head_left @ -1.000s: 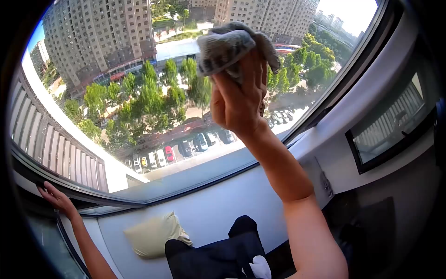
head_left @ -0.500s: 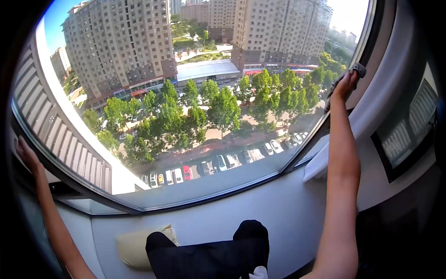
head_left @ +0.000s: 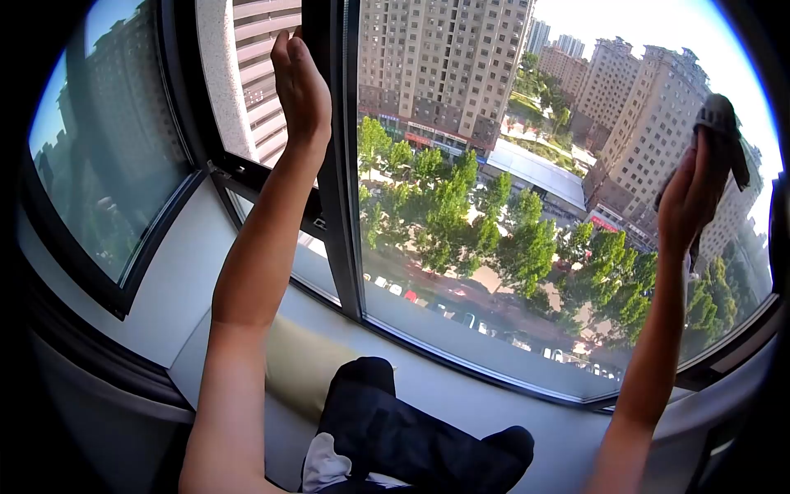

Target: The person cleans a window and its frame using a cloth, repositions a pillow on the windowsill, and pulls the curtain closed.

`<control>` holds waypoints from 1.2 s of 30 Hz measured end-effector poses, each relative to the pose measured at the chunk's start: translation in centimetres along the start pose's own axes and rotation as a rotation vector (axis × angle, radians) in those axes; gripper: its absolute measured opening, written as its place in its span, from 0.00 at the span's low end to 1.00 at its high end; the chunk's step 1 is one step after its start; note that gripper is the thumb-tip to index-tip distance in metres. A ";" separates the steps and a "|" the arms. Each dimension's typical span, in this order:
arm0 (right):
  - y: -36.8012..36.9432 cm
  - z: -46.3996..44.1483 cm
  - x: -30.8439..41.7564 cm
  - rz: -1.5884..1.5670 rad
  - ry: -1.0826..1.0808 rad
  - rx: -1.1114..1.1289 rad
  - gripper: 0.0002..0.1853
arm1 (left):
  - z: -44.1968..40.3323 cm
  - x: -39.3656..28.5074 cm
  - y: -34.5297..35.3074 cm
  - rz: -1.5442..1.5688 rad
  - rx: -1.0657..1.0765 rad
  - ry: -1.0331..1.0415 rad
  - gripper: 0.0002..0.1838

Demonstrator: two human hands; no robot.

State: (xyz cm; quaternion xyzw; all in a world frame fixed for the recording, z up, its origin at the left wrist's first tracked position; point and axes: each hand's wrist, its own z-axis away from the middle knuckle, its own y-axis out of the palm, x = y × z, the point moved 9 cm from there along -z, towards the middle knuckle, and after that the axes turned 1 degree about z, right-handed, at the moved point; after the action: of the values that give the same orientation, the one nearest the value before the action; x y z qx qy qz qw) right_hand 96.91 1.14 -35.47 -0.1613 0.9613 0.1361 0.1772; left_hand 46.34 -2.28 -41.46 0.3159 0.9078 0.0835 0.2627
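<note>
A large window pane (head_left: 461, 321) fills the middle and right of the head view. My left hand (head_left: 304, 89) is raised against the dark vertical window frame (head_left: 336, 189), fingers extended and holding nothing. At the upper right, my right hand (head_left: 690, 193) presses a grey patterned cloth (head_left: 718, 115) to the glass. The cloth sticks out above and beside the fingers, and part of it is hidden behind the hand.
An opened window sash (head_left: 115, 165) stands at the left. Below the window is a white ledge (head_left: 461, 403) with a pale green cushion (head_left: 300, 366). My dark-clothed knees (head_left: 387, 436) are at the bottom. Buildings and trees show outside.
The view has swung left, bringing the opened sash into sight. My left hand is now high on the vertical frame. My right hand, with the cloth, has moved from the right window edge onto the glass.
</note>
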 end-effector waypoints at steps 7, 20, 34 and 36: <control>8.5 -3.8 33.3 -0.512 -0.215 0.278 0.16 | 0.6 0.8 -0.5 0.134 0.060 -0.019 0.32; 7.3 -2.7 31.8 -0.755 -0.194 0.159 0.13 | 0.7 0.7 1.0 -0.041 0.147 0.031 0.36; -15.3 23.7 -27.7 0.163 0.699 -0.089 0.22 | -4.3 7.9 -0.1 -0.399 0.043 0.319 0.32; -18.7 34.6 -33.0 0.227 0.949 -0.158 0.23 | -6.2 9.8 -0.6 -0.419 0.068 0.348 0.32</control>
State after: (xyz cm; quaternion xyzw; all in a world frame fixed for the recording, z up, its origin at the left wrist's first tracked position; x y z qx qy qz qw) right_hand 143.10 3.78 -57.72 -0.1129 0.9342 0.1384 -0.3090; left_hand 36.25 3.37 -40.55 0.1109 0.9871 0.0498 0.1038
